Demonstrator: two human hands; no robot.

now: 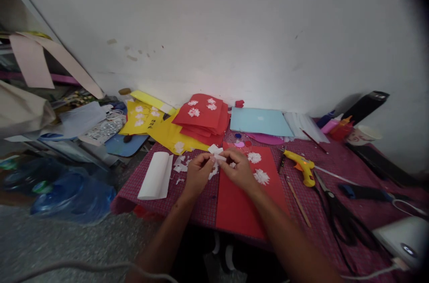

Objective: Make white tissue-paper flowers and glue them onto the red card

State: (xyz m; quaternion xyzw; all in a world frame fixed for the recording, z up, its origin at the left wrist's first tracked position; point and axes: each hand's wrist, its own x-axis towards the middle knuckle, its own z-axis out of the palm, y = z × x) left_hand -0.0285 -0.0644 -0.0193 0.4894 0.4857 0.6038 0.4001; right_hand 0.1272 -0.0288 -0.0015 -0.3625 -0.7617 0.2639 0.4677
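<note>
Between the fingertips of my left hand [200, 170] and my right hand [237, 169] is a small piece of white paper [217, 152]. Both hands are closed in a pinch on it, above the far left part of a red sheet [241, 211]. White paper flowers [261, 176] lie on that sheet, right of my right hand. Torn white scraps [181, 164] are scattered beside my left hand. A white paper roll [154, 176] rests farther left on the checked tablecloth [201, 211].
Right of the sheet are a yellow glue gun [303, 167], a wooden stick [298, 200] and black scissors [342, 218]. Red sheets with flowers [201, 113], yellow sheets [137, 118] and a light-blue folder [259, 121] line the wall. A black bottle [370, 106] stands back right.
</note>
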